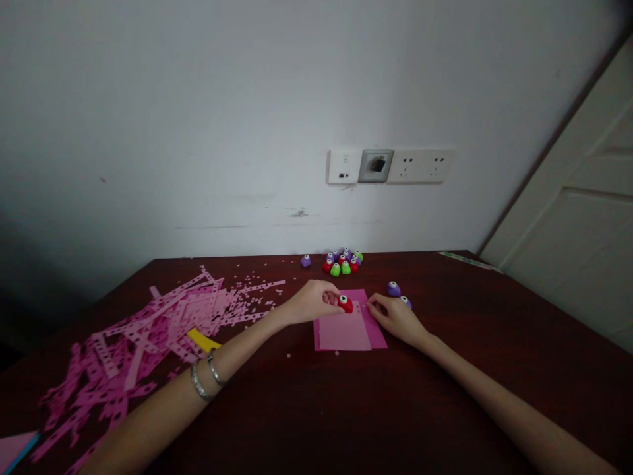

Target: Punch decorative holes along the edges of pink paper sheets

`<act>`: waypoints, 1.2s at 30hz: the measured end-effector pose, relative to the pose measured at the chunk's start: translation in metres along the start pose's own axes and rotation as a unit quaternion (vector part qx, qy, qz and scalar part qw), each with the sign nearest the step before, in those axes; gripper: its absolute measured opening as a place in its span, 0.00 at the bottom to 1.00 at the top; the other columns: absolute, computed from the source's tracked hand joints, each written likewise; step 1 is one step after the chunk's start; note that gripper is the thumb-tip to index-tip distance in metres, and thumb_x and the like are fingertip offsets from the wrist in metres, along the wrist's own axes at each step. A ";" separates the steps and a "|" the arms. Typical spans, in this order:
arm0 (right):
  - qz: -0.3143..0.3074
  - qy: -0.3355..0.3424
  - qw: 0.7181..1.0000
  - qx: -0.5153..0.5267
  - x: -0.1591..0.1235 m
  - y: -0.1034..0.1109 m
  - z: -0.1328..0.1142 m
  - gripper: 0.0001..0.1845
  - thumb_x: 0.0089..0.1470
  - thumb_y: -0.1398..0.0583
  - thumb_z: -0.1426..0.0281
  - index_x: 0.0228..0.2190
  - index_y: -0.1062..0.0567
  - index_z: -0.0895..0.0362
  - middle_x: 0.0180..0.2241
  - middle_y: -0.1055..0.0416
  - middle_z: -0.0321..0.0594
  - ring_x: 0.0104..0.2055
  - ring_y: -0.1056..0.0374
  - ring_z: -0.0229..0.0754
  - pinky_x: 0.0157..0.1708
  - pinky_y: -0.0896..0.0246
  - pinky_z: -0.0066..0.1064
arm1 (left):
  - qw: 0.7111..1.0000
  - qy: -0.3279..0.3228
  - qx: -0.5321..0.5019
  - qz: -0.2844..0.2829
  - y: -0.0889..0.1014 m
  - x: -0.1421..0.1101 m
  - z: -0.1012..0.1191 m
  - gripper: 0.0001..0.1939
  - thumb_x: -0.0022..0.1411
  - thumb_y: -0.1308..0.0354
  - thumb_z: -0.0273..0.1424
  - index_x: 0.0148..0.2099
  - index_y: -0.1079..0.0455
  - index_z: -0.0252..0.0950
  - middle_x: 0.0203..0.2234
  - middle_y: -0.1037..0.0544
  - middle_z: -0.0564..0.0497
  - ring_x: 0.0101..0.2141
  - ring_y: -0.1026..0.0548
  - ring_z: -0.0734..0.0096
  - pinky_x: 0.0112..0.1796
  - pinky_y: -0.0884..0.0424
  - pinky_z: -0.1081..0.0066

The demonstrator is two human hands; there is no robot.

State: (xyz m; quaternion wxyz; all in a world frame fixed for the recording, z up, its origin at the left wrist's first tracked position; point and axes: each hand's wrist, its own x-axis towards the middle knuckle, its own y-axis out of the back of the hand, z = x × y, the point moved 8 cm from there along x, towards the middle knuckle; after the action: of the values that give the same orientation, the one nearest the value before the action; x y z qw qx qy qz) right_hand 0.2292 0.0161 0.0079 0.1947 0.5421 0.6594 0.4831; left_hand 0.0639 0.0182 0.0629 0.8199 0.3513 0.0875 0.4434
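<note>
My left hand (pixel 316 301) is closed around a small red craft punch (pixel 345 304) with a white round button on top. The punch is over the upper part of a light pink sheet of paper (pixel 343 333). Beneath that sheet lies a darker pink paper (pixel 378 338), its right and left edges showing. At the right edge of the papers, my right hand (pixel 398 318) has its fingers curled and pressed together on the darker pink paper. Two purple punches, one of them a purple punch (pixel 393 289) in plain sight, stand just behind that hand.
Several red, green and purple punches cluster (pixel 346 266) near the wall, with a lone purple punch (pixel 305 261) left of them. Punched pink paper strips (pixel 143 336) and tiny cutouts cover the table's left side, with a yellow strip (pixel 202 340). Wall sockets (pixel 420 165) are behind.
</note>
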 end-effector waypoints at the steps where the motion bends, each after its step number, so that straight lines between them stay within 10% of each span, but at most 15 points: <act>1: 0.000 -0.002 1.000 0.002 0.000 0.000 0.000 0.13 0.55 0.51 0.63 0.29 0.31 0.55 0.21 0.33 0.35 0.22 0.38 0.38 0.23 0.48 0.27 | 1.000 -0.001 -0.001 -0.004 -0.002 -0.002 0.003 0.12 0.47 0.39 0.33 0.34 0.27 0.32 0.23 0.28 0.52 0.23 0.34 0.77 0.25 0.38 0.74; 11: 0.006 -0.006 0.996 0.091 0.002 0.012 -0.004 0.14 0.55 0.49 0.62 0.30 0.28 0.56 0.23 0.32 0.36 0.24 0.40 0.37 0.25 0.46 0.28 | 0.999 -0.003 -0.021 -0.027 -0.009 -0.008 0.004 0.10 0.48 0.40 0.32 0.34 0.27 0.31 0.23 0.28 0.53 0.23 0.34 0.77 0.25 0.38 0.75; 20: -0.086 0.099 0.980 0.148 -0.006 0.028 -0.074 0.16 0.46 0.39 0.66 0.39 0.28 0.54 0.34 0.33 0.37 0.27 0.41 0.34 0.26 0.45 0.26 | 0.998 -0.037 0.014 -0.043 -0.016 -0.014 0.017 0.09 0.50 0.42 0.30 0.35 0.27 0.33 0.25 0.27 0.52 0.24 0.33 0.77 0.26 0.37 0.75; 31: -0.119 0.050 0.984 0.125 -0.006 0.019 -0.065 0.11 0.44 0.38 0.68 0.34 0.26 0.58 0.26 0.32 0.36 0.24 0.43 0.32 0.22 0.49 0.25 | 0.996 -0.053 0.013 -0.073 -0.026 -0.014 0.018 0.11 0.52 0.41 0.34 0.38 0.28 0.34 0.26 0.27 0.52 0.26 0.32 0.77 0.29 0.37 0.74; 36: -0.161 0.003 0.980 0.117 -0.003 0.027 -0.045 0.12 0.45 0.38 0.65 0.33 0.26 0.58 0.23 0.34 0.34 0.23 0.42 0.32 0.20 0.49 0.24 | 0.997 0.019 0.065 -0.041 -0.009 -0.006 -0.015 0.07 0.49 0.42 0.30 0.32 0.28 0.31 0.27 0.25 0.49 0.28 0.30 0.73 0.29 0.36 0.73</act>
State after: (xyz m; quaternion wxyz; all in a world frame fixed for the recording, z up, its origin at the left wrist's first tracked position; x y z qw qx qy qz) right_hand 0.2096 -0.0071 0.0506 0.2029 0.4466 0.7903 0.3670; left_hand 0.0596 0.0181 0.0454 0.8108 0.3920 0.1458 0.4095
